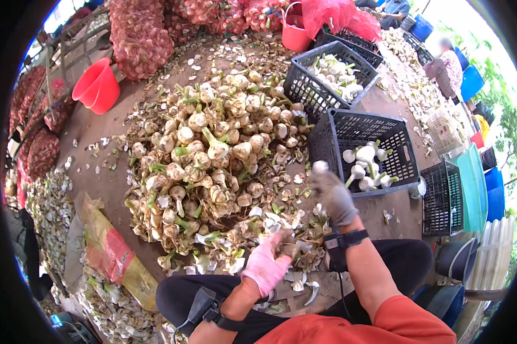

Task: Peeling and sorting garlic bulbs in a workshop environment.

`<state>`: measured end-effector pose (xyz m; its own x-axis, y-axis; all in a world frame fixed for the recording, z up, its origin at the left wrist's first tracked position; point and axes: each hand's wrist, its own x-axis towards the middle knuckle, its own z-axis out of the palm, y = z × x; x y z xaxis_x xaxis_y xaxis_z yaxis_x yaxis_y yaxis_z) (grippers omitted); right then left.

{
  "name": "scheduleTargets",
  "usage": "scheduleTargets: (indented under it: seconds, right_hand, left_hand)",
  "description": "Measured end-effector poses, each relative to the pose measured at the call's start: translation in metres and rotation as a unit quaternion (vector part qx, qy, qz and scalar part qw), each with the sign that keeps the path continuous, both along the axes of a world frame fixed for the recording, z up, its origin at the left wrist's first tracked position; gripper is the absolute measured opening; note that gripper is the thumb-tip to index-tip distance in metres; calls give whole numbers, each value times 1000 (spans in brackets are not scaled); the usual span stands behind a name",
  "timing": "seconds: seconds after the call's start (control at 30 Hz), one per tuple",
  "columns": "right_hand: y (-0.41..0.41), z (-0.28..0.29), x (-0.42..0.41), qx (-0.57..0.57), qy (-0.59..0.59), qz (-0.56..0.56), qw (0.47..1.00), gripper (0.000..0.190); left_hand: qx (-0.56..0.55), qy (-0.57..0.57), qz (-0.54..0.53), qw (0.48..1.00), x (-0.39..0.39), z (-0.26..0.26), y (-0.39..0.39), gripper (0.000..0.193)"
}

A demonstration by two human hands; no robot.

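Note:
A large heap of untrimmed garlic bulbs [215, 148] with soil and green stem stubs lies on the floor before me. My left hand [267, 262], in a dirty pink knit glove, hovers over loose garlic skins [280, 221] at the heap's near edge; its fingers are apart and I see nothing between them. Beside the near black plastic crate [361, 118], my right hand [336, 198] is blurred, in a soiled grey-white glove. A white garlic bulb [320, 166] shows at its fingertips. Several cleaned white garlic bulbs [367, 165] with short stems rest inside that crate.
Behind it stands another black crate [299, 86] with cleaned garlic. Red buckets [97, 88] and red mesh sacks of garlic [140, 38] stand farther off. A yellow-and-red woven sack [116, 253] lies at left. Another person [447, 71] sits at the far right.

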<state>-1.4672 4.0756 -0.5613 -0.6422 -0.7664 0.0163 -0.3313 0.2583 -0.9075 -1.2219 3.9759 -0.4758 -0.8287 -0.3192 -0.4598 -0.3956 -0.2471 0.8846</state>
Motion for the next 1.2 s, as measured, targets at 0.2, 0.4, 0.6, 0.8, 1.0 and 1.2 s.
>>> scheduleTargets:
  seconds: [0.2, 0.4, 0.6, 0.8, 1.0, 1.2]
  right_hand:
    - [-109, -101, 46, 174, 103, 148, 968, 56]
    - [-121, -135, 73, 270, 131, 12, 954, 44]
    - [-39, -94, 102, 105, -87, 26, 990, 51]
    - [-35, 36, 140, -30, -110, 65, 991, 50]
    - [-11, 91, 132, -267, -539, 31, 798, 58]
    - [-17, 112, 157, -206, -308, -24, 928, 33]
  left_hand:
    - [-64, -38, -15, 997, -1, -4, -9, 46]
    - [-77, -32, -6, 996, -4, -14, -19, 45]
    - [-225, -46, 103, 968, 3, -59, -31, 47]
    - [132, -11, 218, 967, -6, -33, -32, 64]
    - [-122, 149, 222, 956, 1, -15, -23, 70]
    - [-428, 149, 140, 881, 10, 10, 0, 67]
